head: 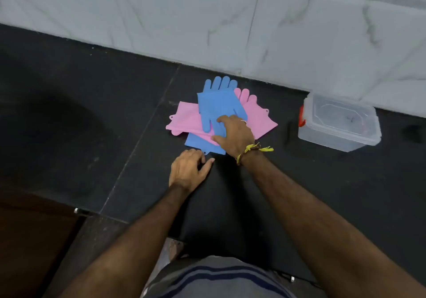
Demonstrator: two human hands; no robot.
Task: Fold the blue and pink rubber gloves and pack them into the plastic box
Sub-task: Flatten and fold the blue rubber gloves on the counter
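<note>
A pile of rubber gloves lies on the dark counter. On top is a blue glove (219,106) with its fingers pointing toward me. A second blue glove (220,83) lies under it, fingers toward the wall, cuff near me. One pink glove (186,120) sticks out to the left and another pink glove (260,118) to the right. My right hand (234,135) rests flat on the top blue glove, fingers spread. My left hand (189,171) lies on the counter just in front of the blue cuff, fingers curled, holding nothing. The clear plastic box (338,122) stands open to the right.
The dark stone counter (92,113) meets a white marble-tiled wall (207,21) right behind the gloves and box. The box has a red latch (301,116) on its left end. A counter seam runs diagonally left of the pile. The counter's front edge is near my body.
</note>
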